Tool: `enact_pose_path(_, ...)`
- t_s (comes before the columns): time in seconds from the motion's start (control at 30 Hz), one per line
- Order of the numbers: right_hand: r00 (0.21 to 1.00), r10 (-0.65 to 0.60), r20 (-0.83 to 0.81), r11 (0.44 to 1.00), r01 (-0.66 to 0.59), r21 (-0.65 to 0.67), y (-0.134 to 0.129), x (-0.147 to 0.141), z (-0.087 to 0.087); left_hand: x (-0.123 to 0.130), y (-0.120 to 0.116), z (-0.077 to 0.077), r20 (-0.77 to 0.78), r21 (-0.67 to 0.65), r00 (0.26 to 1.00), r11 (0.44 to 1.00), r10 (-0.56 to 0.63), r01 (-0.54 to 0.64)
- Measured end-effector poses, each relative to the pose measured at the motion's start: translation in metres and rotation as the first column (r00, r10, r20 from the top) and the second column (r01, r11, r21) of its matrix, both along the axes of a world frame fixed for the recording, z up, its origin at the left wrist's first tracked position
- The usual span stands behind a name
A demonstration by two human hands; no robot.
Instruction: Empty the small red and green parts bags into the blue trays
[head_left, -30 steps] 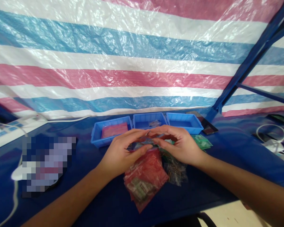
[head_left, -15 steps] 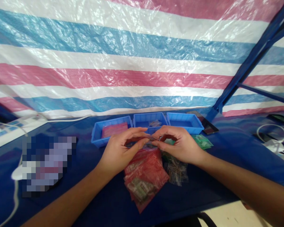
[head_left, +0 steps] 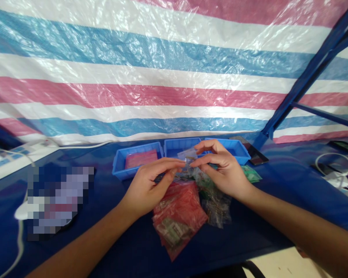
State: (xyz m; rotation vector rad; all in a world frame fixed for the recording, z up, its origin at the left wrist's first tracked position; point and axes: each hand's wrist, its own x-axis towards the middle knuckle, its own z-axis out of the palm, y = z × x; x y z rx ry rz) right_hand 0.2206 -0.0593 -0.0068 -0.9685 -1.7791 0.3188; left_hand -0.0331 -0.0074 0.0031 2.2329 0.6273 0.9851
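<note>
A small clear plastic bag [head_left: 188, 154] with a thin metallic-looking piece in it stands up between my hands, in front of the middle blue bin. My left hand [head_left: 150, 183] pinches its lower left side with thumb and fingers. At the right side, my right hand [head_left: 223, 168] grips it with its fingertips, the index finger raised. Below the hands lie red plastic bags [head_left: 181, 220] with a greyish item showing through. Beside them are clear bags of thin metal pieces [head_left: 219, 210], partly under my right hand.
Behind the hands stand a left blue bin [head_left: 120, 160] with pink-red bags, a middle blue bin [head_left: 174, 144] and a right blue bin [head_left: 239, 150]. Green bags [head_left: 251, 173] and a dark phone-like slab [head_left: 255, 152] lie to the right. A white cable [head_left: 19, 243] runs along the left.
The small bag has tilted up from nearly flat and shows above the fingertips. My right hand's fingers have spread and its index finger has lifted. My left hand has barely moved.
</note>
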Motion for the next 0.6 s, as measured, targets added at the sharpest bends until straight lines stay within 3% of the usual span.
enact_pose_path(0.1, 0.998, -0.058, -0.013, 0.998, 0.058, -0.002, 0.002, 0.002, -0.002, 0.001, 0.0, 0.001, 0.004, -0.001, 1.0, 1.0, -0.005, 0.005)
enact_pose_path(0.2, 0.999, -0.034, -0.011, 0.999, 0.034, 0.0, 0.002, 0.002, -0.002, 0.002, -0.001, 0.002, -0.002, -0.009, 1.0, 1.0, 0.028, -0.028)
enact_pose_path(0.47, 0.955, 0.282, 0.088, 0.958, -0.275, -0.075, -0.005, -0.009, 0.005, 0.001, 0.003, -0.005, 0.021, -0.053, 1.0, 0.999, -0.002, 0.003)
enact_pose_path(0.6, 0.977, 0.197, 0.085, 0.98, -0.193, -0.048, -0.005, -0.008, 0.003, 0.001, 0.007, -0.005, 0.025, -0.079, 0.999, 0.996, 0.043, -0.041)
